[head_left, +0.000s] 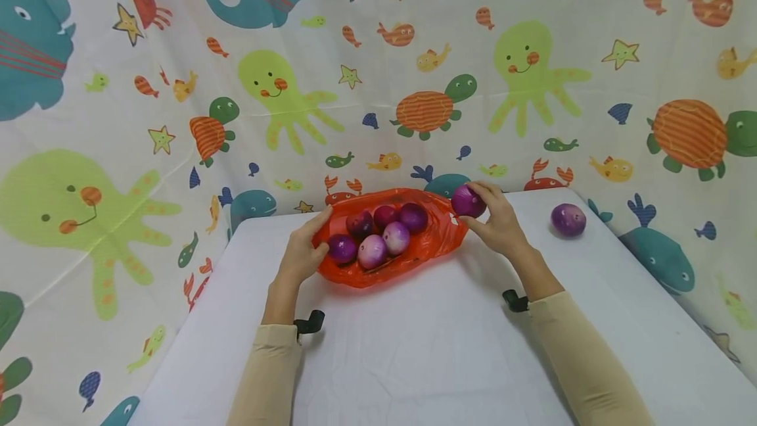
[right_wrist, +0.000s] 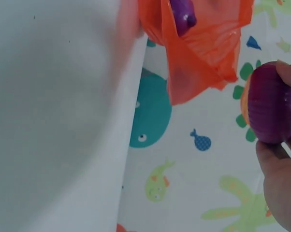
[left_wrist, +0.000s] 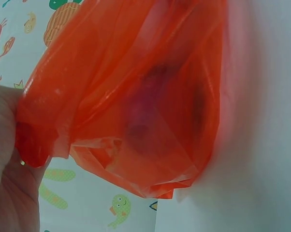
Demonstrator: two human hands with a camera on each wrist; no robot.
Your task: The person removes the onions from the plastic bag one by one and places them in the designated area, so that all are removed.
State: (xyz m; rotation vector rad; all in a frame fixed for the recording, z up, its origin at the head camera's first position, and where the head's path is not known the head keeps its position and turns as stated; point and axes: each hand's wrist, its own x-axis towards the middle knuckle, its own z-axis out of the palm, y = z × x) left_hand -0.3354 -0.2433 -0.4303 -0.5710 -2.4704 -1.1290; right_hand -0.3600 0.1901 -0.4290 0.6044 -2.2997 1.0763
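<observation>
Onion (head_left: 466, 202), pinched by the right hand (head_left: 500, 223), likely goes in the bag (head_left: 439, 236) the left hand (head_left: 300, 254) pinches; lower gently.

Head view forward and down over table (head_left: 414, 347), wrist views close, all sharing red bag (head_left: 442, 239)

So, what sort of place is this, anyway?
Probably a makeshift indoor filming setup, though I can't be certain: a sea-creature-print curtain hangs around a plain white table, and the person wears black wrist-mounted devices that look like cameras.
</observation>
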